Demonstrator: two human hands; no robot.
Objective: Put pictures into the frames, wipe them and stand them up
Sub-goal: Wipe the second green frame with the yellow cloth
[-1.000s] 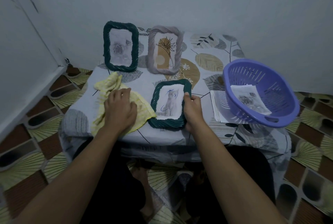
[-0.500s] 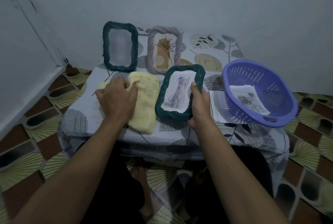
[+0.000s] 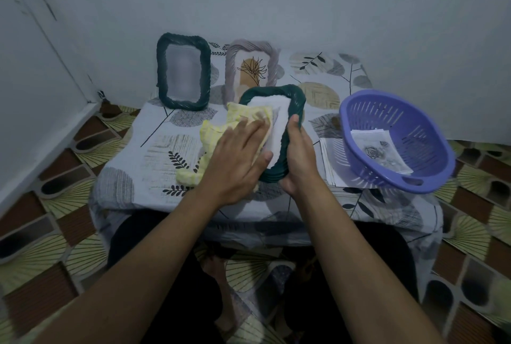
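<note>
Beyond the left hand, at the far edge of the table, a dark green frame (image 3: 183,71) is seen standing upright, oblong with rounded corners and a twisted, rope-like rim; its picture is blurred. Just to the right of it, a lilac frame (image 3: 250,67) of the same ribbed make is stood, with a line drawing of a plant on a tan ground inside.

A yellow cloth (image 3: 213,133), soft and crumpled, is pressed by the left hand (image 3: 237,161) onto the face of a second green frame (image 3: 296,98). The fingers are laid nearly straight and close together over the cloth, with the thumb resting at the lower part of the white picture. The loose end of the cloth is trailed onto the leaf-printed tablecloth (image 3: 154,147) left of the hand.

This frame is tilted up from the table, between the two hands, and is gripped along its right rim by the right hand (image 3: 301,161), whose fingers are curled behind it while the thumb is laid up the front of the rim. The hands are close together, joined only by the frame.

To the right of the right hand, a stack of paper sheets (image 3: 330,161) is partly covered by a round purple plastic basket (image 3: 409,125) with slotted walls, in which a rose print (image 3: 378,151) is laid.
</note>
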